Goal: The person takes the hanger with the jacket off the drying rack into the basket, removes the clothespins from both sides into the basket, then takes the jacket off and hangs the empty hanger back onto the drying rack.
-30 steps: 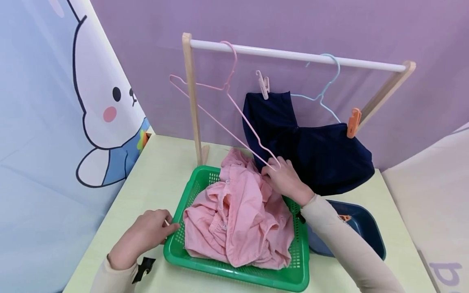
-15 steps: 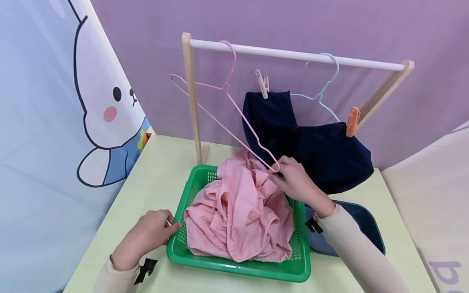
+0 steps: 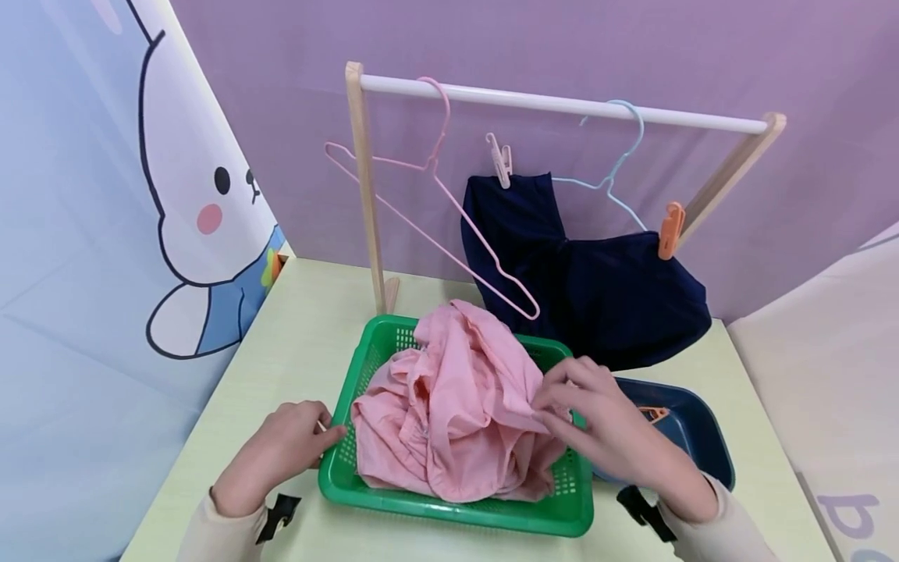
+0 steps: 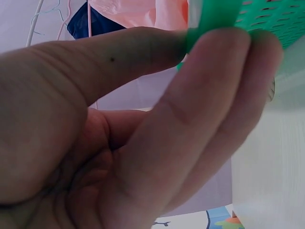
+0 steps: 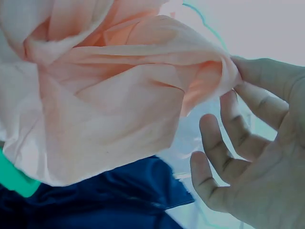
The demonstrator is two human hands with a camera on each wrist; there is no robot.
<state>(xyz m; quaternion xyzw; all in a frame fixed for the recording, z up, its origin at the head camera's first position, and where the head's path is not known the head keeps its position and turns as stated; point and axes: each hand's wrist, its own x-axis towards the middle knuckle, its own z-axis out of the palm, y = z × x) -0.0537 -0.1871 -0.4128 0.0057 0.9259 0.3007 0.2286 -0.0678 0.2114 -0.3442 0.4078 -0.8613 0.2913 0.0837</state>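
A pale green tabletop (image 3: 295, 328) stands before a lilac backdrop (image 3: 562, 47), with a rabbit-print curtain (image 3: 105, 195) at left. On it, the green perforated plastic basket (image 3: 456, 511) holds a crumpled pink shirt (image 3: 449, 406). The left hand (image 3: 270, 457) grips the basket's near-left rim; the right hand (image 3: 614, 437) pinches the shirt's right side. A wooden rack (image 3: 361, 187) stands at the far edge.

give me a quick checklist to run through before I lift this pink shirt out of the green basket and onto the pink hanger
1. Right hand pinches the pink shirt: ok.
2. Left hand grips the green basket at its rim: ok.
3. Pink hanger is bare on the white rail: ok.
4. Shirt free of the basket: not ok, bunched inside.
5. Collar located: cannot tell.
6. Navy garment clipped, beside the hanger: ok.
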